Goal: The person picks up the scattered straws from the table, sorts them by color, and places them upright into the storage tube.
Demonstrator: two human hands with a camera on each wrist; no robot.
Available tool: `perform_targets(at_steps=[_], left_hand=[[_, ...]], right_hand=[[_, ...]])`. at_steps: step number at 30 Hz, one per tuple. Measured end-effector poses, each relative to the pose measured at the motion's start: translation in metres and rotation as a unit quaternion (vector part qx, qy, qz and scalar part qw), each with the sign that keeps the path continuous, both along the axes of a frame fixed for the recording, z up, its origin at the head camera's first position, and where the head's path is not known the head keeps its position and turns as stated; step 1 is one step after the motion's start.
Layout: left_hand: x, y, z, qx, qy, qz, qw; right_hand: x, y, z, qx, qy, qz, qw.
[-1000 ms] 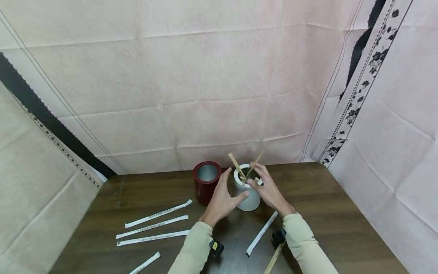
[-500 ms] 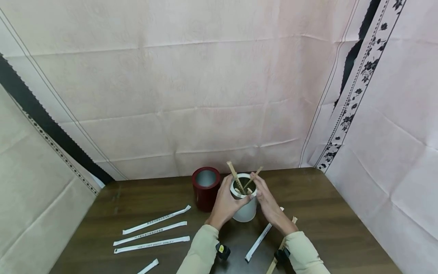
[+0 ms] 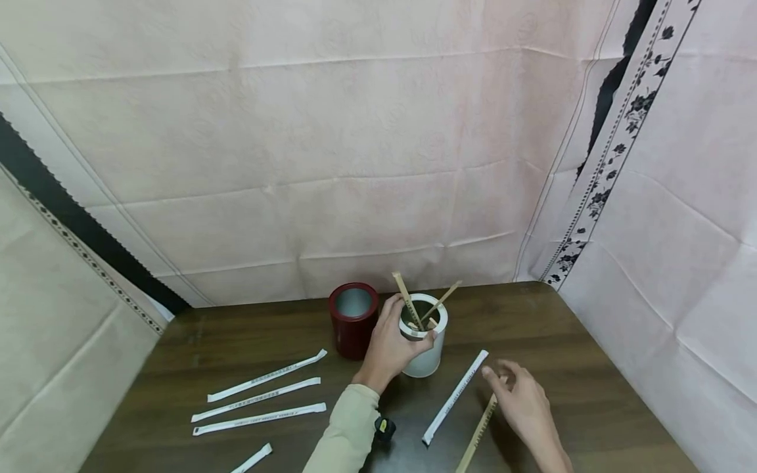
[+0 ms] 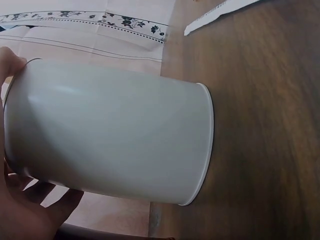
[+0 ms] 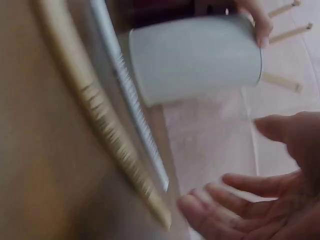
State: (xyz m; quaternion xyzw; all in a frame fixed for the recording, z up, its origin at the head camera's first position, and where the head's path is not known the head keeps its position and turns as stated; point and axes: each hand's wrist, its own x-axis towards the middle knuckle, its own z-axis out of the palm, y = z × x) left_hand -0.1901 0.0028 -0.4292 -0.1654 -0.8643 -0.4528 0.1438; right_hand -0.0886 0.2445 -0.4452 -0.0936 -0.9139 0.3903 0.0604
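My left hand [image 3: 389, 347] grips the side of a white canister [image 3: 428, 358], its thumb at the rim. Several slim tan paper-wrapped sticks [image 3: 407, 295] stand in the canister, two of them leaning out well above the rim. Over the table to the right, my right hand [image 3: 523, 402] is by the far end of a loose tan paper-wrapped stick [image 3: 478, 433]. In the right wrist view its fingers [image 5: 245, 185] are spread and loosely bent, holding nothing, apart from that blurred stick [image 5: 112, 132]. A white paper-wrapped stick [image 3: 454, 399] lies just left of it.
Close to the left of the white canister stands a dark red canister [image 3: 353, 335], and I see nothing in its opening. Several white wrapped sticks [image 3: 257, 399] lie on the left of the brown table [image 3: 236, 328]. A pale cloth [image 3: 355, 164] hangs behind the table.
My right hand has let go of the tan stick, which now leans in the white canister, and has moved right and toward me. The left hand stays on the canister.
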Motion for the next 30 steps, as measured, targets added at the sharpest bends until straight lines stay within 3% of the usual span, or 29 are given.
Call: perform_targets(at_steps=[4,11,14,23,30], left_hand=[[-0.002,-0.003,0.001,0.005,-0.001,0.004,1.0],[0.001,0.004,-0.004,0.003,-0.013,0.008,0.9999],[0.001,0.003,-0.006,0.007,-0.013,0.013,0.9998],[0.003,-0.001,-0.006,0.015,0.001,0.026,0.9996],[0.004,0.001,-0.008,0.021,-0.003,0.021,0.9995]], right_hand=[[0.015,0.012,-0.01,0.012,-0.07,0.007,0.997],[0.034,0.036,-0.026,-0.058,-0.154,0.003,0.986],[0.031,0.029,-0.027,-0.057,-0.153,-0.001,0.987],[0.003,-0.021,-0.021,0.033,-0.117,-0.006,0.993],[-0.006,-0.008,-0.017,0.015,-0.128,-0.01,0.992]])
